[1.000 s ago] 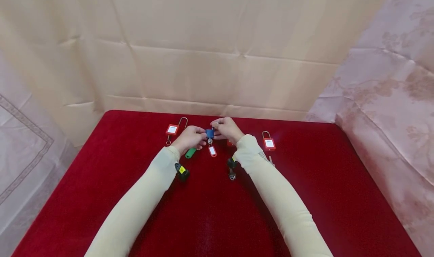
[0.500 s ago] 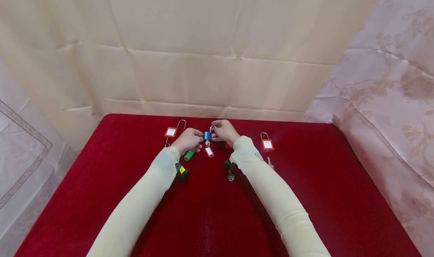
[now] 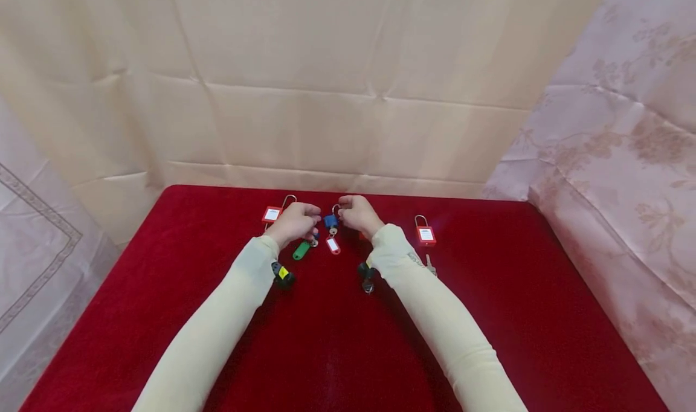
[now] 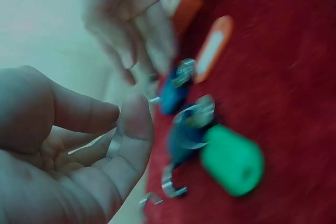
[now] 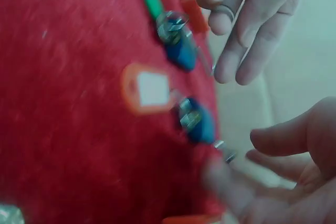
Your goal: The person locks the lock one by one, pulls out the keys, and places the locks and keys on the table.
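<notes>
A small blue padlock (image 3: 331, 221) lies on the red cloth between the hands, its shackle raised and a key in it with a red-rimmed tag (image 3: 333, 244). Left of the padlock, my left hand (image 3: 296, 222) hovers apart from it, fingers loosely bent and holding nothing. My right hand (image 3: 359, 214) is beside the shackle; thumb and fingers stand apart in the right wrist view, with nothing between them. Under the left hand is a second blue padlock (image 4: 184, 139) with a key and a green tag (image 4: 232, 160). Both wrist views are blurred.
Red padlocks with white labels lie at the left (image 3: 272, 214) and right (image 3: 426, 235). Another red padlock (image 5: 195, 14) sits by the left hand. Keys (image 3: 429, 264) lie near the right sleeve. The red table (image 3: 326, 339) meets a beige curtain (image 3: 304, 128) behind.
Both hands have let go of the blue padlock, which now lies on the cloth. The left hand has drawn away to the left; the right fingers have come off the shackle.
</notes>
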A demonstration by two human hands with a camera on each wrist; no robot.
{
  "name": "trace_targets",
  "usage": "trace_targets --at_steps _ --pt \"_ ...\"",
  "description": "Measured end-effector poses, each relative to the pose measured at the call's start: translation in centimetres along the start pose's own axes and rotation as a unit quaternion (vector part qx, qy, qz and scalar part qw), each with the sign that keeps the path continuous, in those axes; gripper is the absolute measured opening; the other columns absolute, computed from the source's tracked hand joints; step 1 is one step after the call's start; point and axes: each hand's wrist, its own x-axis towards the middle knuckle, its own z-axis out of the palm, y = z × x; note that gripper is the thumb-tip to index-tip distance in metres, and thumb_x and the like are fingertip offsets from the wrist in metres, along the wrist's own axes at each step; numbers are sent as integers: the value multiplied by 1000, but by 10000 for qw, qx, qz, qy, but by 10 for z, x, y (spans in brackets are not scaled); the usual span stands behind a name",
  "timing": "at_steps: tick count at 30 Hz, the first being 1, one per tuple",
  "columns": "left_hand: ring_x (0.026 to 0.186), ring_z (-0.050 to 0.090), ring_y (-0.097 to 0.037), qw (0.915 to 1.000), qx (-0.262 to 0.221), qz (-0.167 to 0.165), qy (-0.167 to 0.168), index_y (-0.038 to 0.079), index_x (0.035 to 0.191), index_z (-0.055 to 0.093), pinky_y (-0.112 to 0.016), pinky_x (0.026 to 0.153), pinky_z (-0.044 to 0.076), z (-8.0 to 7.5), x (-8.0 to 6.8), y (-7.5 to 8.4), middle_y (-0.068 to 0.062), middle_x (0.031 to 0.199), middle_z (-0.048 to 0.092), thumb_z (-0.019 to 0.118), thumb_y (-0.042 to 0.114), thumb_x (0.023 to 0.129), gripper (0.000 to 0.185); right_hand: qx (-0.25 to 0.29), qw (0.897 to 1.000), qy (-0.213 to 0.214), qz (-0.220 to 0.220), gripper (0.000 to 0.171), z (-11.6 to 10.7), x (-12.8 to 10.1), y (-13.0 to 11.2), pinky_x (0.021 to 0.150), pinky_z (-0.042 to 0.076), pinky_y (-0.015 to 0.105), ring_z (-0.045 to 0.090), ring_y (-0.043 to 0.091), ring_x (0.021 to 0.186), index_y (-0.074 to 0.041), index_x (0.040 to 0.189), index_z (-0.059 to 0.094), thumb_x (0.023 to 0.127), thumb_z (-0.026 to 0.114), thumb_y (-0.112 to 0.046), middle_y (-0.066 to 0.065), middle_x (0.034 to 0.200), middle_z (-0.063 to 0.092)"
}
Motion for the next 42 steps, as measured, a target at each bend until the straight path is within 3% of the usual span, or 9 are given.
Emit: trace_targets --at_steps 4,8,12,16,20,25,32,37,42 --pt "100 63 -33 9983 305 320 390 -9 145 46 -35 81 58 -20 -12 6 -28 137 56 48 6 105 43 -1087 9917 115 -678 44 4 -14 -16 104 46 42 58 30 122 0 140 58 99 64 -12 18 137 61" --pt "112 61 -40 9937 747 456 704 -6 144 49 -44 90 56 -36 -23 7 -26 137 57 52 11 104 43 -1287 9845 -162 -1177 42 12 -23 -31 100 48 41 60 30 120 -1 138 59 99 65 -12 18 135 63" --pt "106 66 -39 9873 1177 564 903 -4 141 54 -43 86 57 -42 -31 3 -24 133 61 54 11 103 41 -1390 9814 -374 -1267 40 21 -25 -35 98 50 36 64 26 116 0 136 61 98 65 -10 18 131 65" --pt "95 70 -36 9827 1446 598 992 -5 136 58 -43 82 57 -37 -37 -7 -23 127 65 57 10 102 37 -1560 9796 -590 -1123 38 27 -22 -28 93 53 33 68 25 107 -1 135 63 99 65 -11 14 128 68" --pt "100 68 -32 9770 1883 594 808 -4 132 62 -47 92 54 -25 -41 -18 -21 123 67 63 15 100 38 -1679 9785 -679 -987 36 31 -18 -19 85 55 31 70 26 92 -1 134 64 99 65 -10 13 124 69" --pt "97 66 -27 9747 2115 543 471 -2 124 68 -46 91 53 -12 -43 -27 -15 113 72 66 20 99 33 -1884 9757 -526 -988 33 38 -14 -13 90 54 30 67 20 104 2 129 66 97 67 -7 16 121 70" --pt "95 66 -23 9726 2202 515 532 -2 118 71 -42 87 53 -7 -43 -34 -13 107 73 65 18 99 28 -2107 9722 -285 -985 32 48 -16 -14 82 55 27 71 21 98 3 122 70 91 74 -6 15 108 74" --pt "71 55 -16 9726 2171 595 577 4 102 76 -32 66 45 -2 -42 -36 -4 86 71 69 19 97 17 -1755 9810 -175 -809 35 50 -20 -8 72 56 23 73 18 87 2 124 69 90 75 -5 12 98 76" --pt "66 53 -16 9607 2522 687 938 5 94 76 -32 62 42 1 -42 -35 -1 78 70 75 26 93 21 -490 9967 -240 -601 34 51 -23 -3 69 60 28 75 24 85 7 127 65 94 68 1 18 97 75"
